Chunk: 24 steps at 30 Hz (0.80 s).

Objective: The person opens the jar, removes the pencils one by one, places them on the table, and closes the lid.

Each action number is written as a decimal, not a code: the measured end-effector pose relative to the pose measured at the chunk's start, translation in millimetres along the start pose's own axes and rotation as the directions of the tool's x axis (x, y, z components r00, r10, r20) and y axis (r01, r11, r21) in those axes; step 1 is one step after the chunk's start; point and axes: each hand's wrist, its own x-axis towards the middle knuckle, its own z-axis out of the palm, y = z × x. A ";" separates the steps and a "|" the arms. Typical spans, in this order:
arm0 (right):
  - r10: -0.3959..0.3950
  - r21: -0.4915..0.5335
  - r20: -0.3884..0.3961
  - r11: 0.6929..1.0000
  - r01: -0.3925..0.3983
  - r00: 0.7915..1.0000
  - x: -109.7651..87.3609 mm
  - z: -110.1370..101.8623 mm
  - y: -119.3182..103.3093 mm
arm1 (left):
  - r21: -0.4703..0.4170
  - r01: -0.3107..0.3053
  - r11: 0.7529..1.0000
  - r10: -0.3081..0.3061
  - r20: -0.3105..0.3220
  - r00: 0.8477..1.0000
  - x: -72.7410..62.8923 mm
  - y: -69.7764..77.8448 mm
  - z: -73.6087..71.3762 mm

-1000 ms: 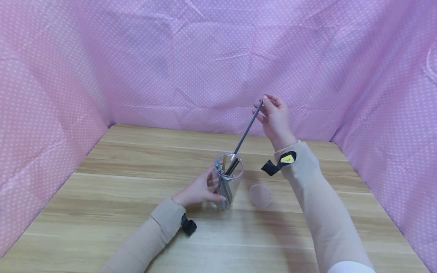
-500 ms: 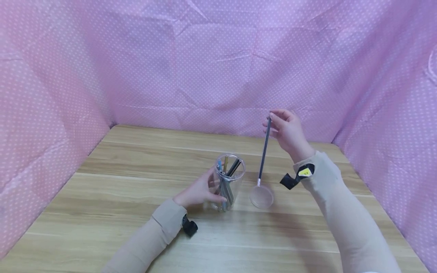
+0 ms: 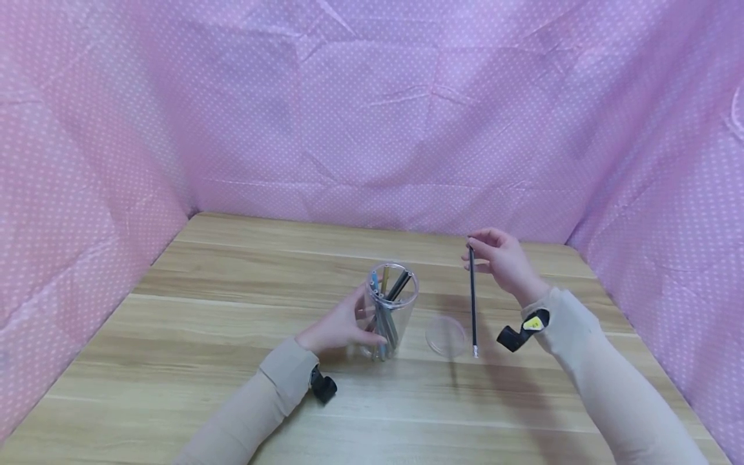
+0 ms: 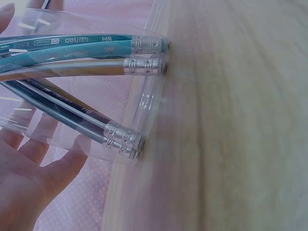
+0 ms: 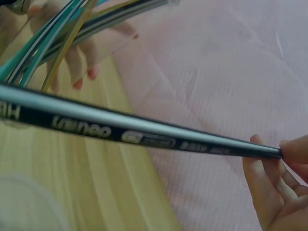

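Observation:
A dark pencil [image 3: 473, 300] hangs almost upright, its silver-ferruled eraser end down, right of the round clear lid [image 3: 445, 336]. My right hand [image 3: 504, 261] pinches its upper end between thumb and fingertips; the right wrist view shows the pencil's printed side [image 5: 120, 130]. Around the lower side of a clear plastic jar [image 3: 409, 316] my left hand [image 3: 340, 321] is curled, gripping it on the table. Several pencils [image 3: 385, 323] stand in the jar. In the left wrist view teal, gold and dark pencils [image 4: 72, 50] show their ferrules near the jar's bottom.
The wooden table [image 3: 232, 310] reaches back to a pink dotted cloth [image 3: 325, 116], which also rises on the left and right sides. The lid lies flat between the jar and the held pencil.
My right hand has drawn the pencil out of the jar and carried it right and down, past the lid. The left hand stays on the jar.

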 end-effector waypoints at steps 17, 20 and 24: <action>0.082 -0.210 -0.027 0.974 -0.086 0.996 -7.4 -38.5 58.8 | -0.025 0.044 0.999 -0.044 -0.009 0.999 -2.9 4.1 3.0; 0.092 -0.249 -0.031 0.964 -0.097 0.995 -7.6 -44.6 67.3 | -0.006 0.037 0.999 -0.037 -0.006 0.999 -3.3 5.4 2.7; 0.091 -0.272 -0.033 0.957 -0.096 0.995 -7.0 -51.2 76.2 | 0.000 0.034 0.999 -0.034 -0.004 0.999 -4.1 6.1 2.3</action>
